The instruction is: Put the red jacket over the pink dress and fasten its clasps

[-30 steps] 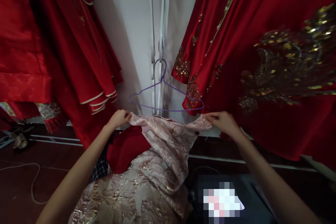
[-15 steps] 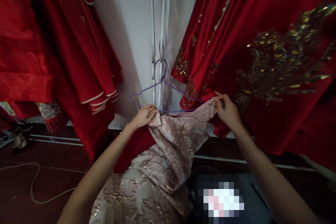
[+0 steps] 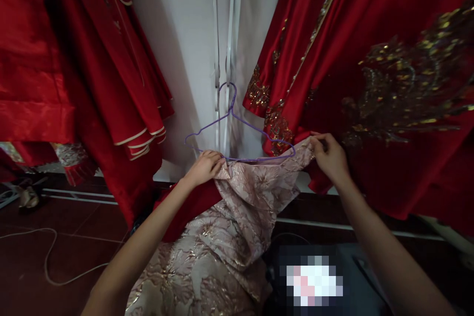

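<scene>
My left hand [image 3: 205, 168] and right hand [image 3: 331, 157] are each closed in a pinch on the top edge of a pink-gold brocade garment [image 3: 244, 197], stretched from 9 to 3 o'clock between them. A purple wire hanger [image 3: 230, 111] hangs just above at 12 o'clock, its bar parallel and touching the cloth, with my left hand nearer its middle. Red gowns [image 3: 370, 59] flank a white cabinet [image 3: 185, 34] above a dark floor [image 3: 37, 266].

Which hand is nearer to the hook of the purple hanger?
Left. The left hand grips the pink fabric just below-left of the hook; the right hand holds it farther off to the right.
</scene>
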{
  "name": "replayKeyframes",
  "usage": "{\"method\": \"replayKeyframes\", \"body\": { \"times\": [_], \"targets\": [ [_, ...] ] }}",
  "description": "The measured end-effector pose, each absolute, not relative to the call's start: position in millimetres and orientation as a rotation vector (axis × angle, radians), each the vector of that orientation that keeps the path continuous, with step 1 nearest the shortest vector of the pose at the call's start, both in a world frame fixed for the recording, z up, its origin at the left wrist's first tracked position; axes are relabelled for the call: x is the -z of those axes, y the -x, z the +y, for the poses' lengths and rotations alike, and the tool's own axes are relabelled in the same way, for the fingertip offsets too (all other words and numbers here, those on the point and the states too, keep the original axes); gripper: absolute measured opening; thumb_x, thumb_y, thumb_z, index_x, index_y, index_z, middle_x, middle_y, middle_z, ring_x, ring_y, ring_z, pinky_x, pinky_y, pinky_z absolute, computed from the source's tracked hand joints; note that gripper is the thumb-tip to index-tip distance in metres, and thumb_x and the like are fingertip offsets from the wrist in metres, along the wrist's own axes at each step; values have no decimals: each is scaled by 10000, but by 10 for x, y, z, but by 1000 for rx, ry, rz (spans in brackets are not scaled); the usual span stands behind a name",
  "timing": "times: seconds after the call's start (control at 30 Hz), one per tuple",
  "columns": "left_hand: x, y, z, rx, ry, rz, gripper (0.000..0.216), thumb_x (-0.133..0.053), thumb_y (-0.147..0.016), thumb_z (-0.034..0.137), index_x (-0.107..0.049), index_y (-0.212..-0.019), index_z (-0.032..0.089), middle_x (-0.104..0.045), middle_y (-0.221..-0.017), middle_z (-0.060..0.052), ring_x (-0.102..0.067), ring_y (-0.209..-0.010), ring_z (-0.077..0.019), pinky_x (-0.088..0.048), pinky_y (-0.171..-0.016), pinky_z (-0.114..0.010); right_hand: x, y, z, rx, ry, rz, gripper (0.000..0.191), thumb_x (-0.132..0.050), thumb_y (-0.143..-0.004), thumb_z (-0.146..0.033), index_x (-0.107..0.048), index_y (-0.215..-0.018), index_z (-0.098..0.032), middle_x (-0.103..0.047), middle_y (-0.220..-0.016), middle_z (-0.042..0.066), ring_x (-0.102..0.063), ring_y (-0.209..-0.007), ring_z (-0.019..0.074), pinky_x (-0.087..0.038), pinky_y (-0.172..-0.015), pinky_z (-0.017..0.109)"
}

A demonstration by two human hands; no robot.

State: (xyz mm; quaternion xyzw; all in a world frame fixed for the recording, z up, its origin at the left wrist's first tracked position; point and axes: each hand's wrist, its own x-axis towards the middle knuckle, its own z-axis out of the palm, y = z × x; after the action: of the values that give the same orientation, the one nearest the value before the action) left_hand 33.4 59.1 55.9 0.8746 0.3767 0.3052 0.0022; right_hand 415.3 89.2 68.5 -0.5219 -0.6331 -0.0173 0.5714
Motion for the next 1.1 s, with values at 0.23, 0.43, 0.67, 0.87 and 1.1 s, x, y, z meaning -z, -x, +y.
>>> {"method": "replayKeyframes", "body": {
  "times": [0.23, 0.43, 0.67, 0.87, 1.1],
  "targets": [
    [-539, -355, 537, -897, -2800, 1286, 306, -318, -933, 334, -591, -932, 197, -625, -1042, -57, -517, -1015, -182, -348, -933, -363, -720, -4132, 844, 67, 1225, -1472, 176, -481, -825, -415, -570, -867, -269, -648, -1057, 65, -607, -952, 262, -478, -834, 431],
    [-507, -522, 491, -963, -2729, 1191, 306, -321, -931, 351, -581, -925, 190, -629, -1005, -66, -532, -989, -196, -355, -907, -366, -988, -3773, 765, 262, 1205, -1551, 255, -456, -843, -415, -618, -859, -219, -619, -850, 78, -578, -800, 235, -470, -735, 384],
    [-524, -744, 391, -1133, -2458, 1024, 323, -325, -929, 383, -583, -915, 189, -623, -874, -50, -561, -863, -162, -412, -828, -298, -1161, -3236, 682, 315, 1155, -1615, 255, -393, -892, -401, -589, -908, -238, -636, -858, 60, -569, -816, 228, -393, -844, 404],
    [-381, -320, 606, -1542, -2076, 1172, 350, -345, -909, 440, -576, -899, 177, -612, -977, -57, -549, -938, -153, -416, -868, -270, -1093, -3282, 826, 284, 1221, -1665, 221, -401, -889, -398, -551, -901, -236, -652, -855, 35, -577, -824, 233, -358, -837, 405],
    [96, 554, 958, -1547, -1870, 1693, 418, -390, -849, 522, -617, -767, 180, -623, -789, -54, -542, -854, -194, -428, -803, -305, -1128, -3322, 909, 202, 1196, -1664, 239, -441, -865, -450, -561, -879, -244, -659, -797, 6, -589, -725, 198, -397, -752, 340]
  ]
}}
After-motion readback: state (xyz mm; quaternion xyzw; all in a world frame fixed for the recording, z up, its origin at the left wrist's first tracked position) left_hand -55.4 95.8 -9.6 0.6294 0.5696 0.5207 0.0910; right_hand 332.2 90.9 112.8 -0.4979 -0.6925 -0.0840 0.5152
